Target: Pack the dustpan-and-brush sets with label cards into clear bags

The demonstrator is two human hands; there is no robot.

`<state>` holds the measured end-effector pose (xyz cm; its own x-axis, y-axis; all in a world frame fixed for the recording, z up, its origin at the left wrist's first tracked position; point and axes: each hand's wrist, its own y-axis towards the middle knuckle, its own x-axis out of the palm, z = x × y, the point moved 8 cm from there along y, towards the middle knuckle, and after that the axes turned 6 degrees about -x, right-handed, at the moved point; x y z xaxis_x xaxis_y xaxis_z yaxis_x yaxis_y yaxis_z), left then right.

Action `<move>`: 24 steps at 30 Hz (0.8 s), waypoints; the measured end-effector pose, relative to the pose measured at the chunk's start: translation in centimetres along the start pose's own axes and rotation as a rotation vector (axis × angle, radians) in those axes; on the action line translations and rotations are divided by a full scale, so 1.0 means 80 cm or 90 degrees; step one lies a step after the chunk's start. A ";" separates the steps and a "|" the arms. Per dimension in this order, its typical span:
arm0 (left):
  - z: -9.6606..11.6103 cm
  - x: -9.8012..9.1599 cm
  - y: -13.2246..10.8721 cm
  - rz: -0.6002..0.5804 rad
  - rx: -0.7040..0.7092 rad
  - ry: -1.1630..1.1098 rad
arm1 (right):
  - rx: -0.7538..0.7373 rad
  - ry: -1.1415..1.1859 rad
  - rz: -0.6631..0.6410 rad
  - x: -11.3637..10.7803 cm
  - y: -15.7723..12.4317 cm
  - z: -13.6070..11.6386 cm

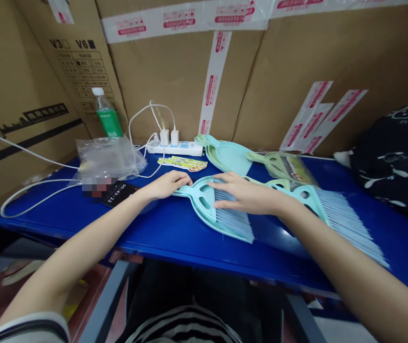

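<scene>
On the blue table in front of me a light-blue dustpan (204, 220) lies with a matching hand brush (234, 220) nested on it, bristles towards the right. My left hand (168, 185) is closed around the handle end of this pair; its fingertips are partly hidden. Across the top of the brush lies my right hand (237, 191), fingers spread and touching the brush head near the bristles. To the right, another light-blue brush (346, 219) rests with a green handle beside it, partly behind my right forearm. Behind them is a stack of dustpans (230, 155).
A green brush in a clear bag (289, 166) lies behind. At the back stand a power strip (178, 148) with cables and a bottle (107, 116). Plastic bags (107, 155) and a phone with a timer (120, 193) are left. A black patterned bag (396, 157) sits right.
</scene>
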<state>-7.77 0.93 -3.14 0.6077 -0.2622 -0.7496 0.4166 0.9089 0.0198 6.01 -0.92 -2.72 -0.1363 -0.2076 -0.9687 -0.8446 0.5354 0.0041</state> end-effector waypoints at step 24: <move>-0.011 0.019 -0.006 -0.134 -0.058 -0.177 | 0.064 0.131 -0.090 0.034 -0.008 -0.009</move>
<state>-7.59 0.40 -4.89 0.6815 -0.5131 -0.5219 0.4976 0.8477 -0.1836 5.78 -2.43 -5.19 -0.1314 -0.4433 -0.8867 -0.8084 0.5656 -0.1630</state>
